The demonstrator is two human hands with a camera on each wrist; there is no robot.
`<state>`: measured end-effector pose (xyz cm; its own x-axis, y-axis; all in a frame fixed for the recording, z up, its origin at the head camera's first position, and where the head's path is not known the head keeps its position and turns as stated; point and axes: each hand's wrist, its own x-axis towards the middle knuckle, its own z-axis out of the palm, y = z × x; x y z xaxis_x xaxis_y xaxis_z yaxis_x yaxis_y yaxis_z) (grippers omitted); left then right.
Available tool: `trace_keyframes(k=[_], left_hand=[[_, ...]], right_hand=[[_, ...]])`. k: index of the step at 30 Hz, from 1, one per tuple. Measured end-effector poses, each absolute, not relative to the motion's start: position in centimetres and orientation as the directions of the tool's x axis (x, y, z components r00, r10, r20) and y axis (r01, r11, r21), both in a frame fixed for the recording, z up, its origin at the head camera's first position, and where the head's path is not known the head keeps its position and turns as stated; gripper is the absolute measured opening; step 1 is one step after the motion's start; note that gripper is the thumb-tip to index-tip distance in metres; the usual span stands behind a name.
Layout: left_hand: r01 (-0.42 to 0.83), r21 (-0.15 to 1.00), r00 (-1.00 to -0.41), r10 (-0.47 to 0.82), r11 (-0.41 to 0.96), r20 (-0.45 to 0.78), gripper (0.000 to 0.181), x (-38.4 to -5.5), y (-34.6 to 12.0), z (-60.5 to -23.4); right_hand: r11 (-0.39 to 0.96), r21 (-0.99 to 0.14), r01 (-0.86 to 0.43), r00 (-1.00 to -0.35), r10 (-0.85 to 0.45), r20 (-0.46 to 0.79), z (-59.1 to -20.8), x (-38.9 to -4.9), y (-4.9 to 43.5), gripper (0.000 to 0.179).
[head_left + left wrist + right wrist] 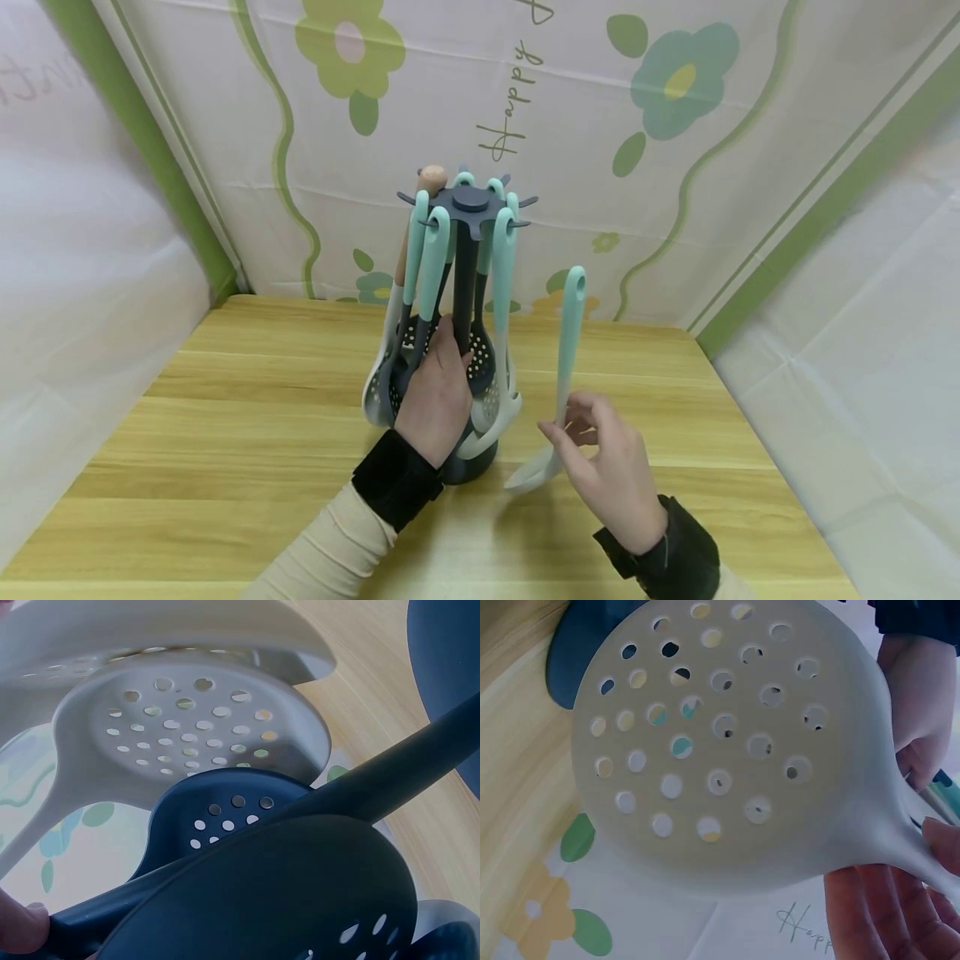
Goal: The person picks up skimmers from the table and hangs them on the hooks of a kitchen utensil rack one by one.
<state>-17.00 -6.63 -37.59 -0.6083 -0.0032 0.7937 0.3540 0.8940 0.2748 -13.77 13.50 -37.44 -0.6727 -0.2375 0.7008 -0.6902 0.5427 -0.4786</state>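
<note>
A dark rotating utensil stand holds several hanging kitchen tools with mint handles. My left hand reaches in among them and grips its post, with the thumb against the dark rod in the left wrist view. To the right, my right hand pinches the lower handle of a skimmer, pale head down and mint handle upright. The right wrist view shows its round perforated head up close, thumb on the neck and other fingers behind. The skimmer is apart from the stand.
On the stand hang a pale ladle, dark perforated tools and one tool with a wooden handle. The stand's round base rests on the wood-grain table. A flower-printed cloth rises behind.
</note>
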Motion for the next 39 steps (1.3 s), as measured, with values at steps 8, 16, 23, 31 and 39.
trace_keyframes(k=[8,16,23,31,39], left_hand=[[0.36,0.282,-0.607,-0.006,0.889,0.795,0.046,-17.0,-6.6,-37.6],[0.372,0.278,-0.614,0.01,0.885,0.789,0.049,-17.0,-6.7,-37.6],[0.402,0.326,-0.651,0.016,0.856,0.759,0.049,-16.7,-6.7,-37.6],[0.399,0.3,-0.653,0.04,0.866,0.756,0.053,-16.4,-6.9,-37.3],[0.375,0.216,-0.666,0.099,0.902,0.739,0.059,-15.7,-7.3,-36.9]], right_hand=[[0.526,-0.466,-0.712,-0.651,-0.245,0.719,-36.9,-13.3,13.2,0.033],[0.497,-0.443,-0.746,-0.617,-0.264,0.742,-35.9,-13.1,12.8,0.036],[0.477,-0.457,-0.75,-0.621,-0.271,0.735,-35.1,-12.7,12.3,0.037],[0.446,-0.439,-0.78,-0.593,-0.303,0.746,-34.4,-12.5,11.5,0.038],[0.433,-0.438,-0.788,-0.59,-0.324,0.74,-34.0,-12.3,10.6,0.038]])
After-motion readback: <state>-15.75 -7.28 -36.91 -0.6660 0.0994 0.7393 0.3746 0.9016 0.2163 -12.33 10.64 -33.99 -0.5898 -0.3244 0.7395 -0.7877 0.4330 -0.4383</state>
